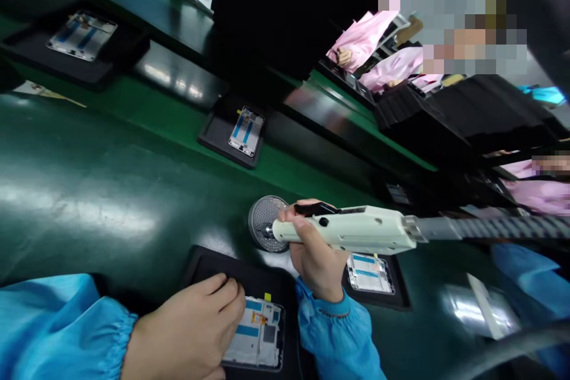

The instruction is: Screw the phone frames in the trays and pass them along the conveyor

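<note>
My right hand is wrapped round a cream-coloured electric screwdriver with a black lever, held almost level. Its metal tip is over a round, dimpled metal dish; whether they touch, I cannot tell. A ribbed cable runs from its rear end to the right. My left hand is closed over the left side of a phone frame, fingers bent and pressed together, hiding that part. The frame has blue strips, an orange flex cable and a yellow tab. It lies in a black tray.
More black trays with phone frames lie to the right, behind and at far left on the green bench. Dark stacked trays stand beyond. People in pink sleeves are across; a blue sleeve is at right.
</note>
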Demonstrator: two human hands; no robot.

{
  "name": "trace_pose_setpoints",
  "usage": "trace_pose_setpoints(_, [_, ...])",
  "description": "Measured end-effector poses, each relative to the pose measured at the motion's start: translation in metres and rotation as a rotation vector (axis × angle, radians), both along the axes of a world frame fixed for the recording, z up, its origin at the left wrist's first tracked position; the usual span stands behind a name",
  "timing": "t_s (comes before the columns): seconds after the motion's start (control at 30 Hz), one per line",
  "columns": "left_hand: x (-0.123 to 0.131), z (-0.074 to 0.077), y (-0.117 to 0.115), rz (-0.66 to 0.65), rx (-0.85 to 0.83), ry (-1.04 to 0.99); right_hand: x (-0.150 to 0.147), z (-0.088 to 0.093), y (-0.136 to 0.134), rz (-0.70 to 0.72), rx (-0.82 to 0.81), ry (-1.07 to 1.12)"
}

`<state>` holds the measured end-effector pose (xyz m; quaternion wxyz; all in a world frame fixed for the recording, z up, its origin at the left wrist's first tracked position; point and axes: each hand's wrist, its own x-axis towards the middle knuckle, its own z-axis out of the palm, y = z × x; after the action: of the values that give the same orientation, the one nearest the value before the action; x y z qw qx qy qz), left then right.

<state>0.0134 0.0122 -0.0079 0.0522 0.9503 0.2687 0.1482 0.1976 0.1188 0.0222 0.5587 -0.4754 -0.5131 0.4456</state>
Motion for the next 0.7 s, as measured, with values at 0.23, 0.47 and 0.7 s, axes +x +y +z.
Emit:
trace_pose_setpoints(0.23, [0.0012, -0.0014, -0.0013, -0.007, -0.022, -0.020, -0.0012, -0.0013, -0.0014, -0.065, -0.044, -0.059])
trace_pose_setpoints(0.47, [0.0015, -0.0023, -0.0019, 0.003, -0.027, -0.032, -0.0057, 0.0024, -0.0019, -0.056, -0.071, 0.022])
trace_pose_setpoints(0.7, [0.0015, -0.0030, -0.0022, -0.008, -0.029, -0.030, -0.0059, 0.0003, -0.0025, -0.026, -0.029, 0.007])
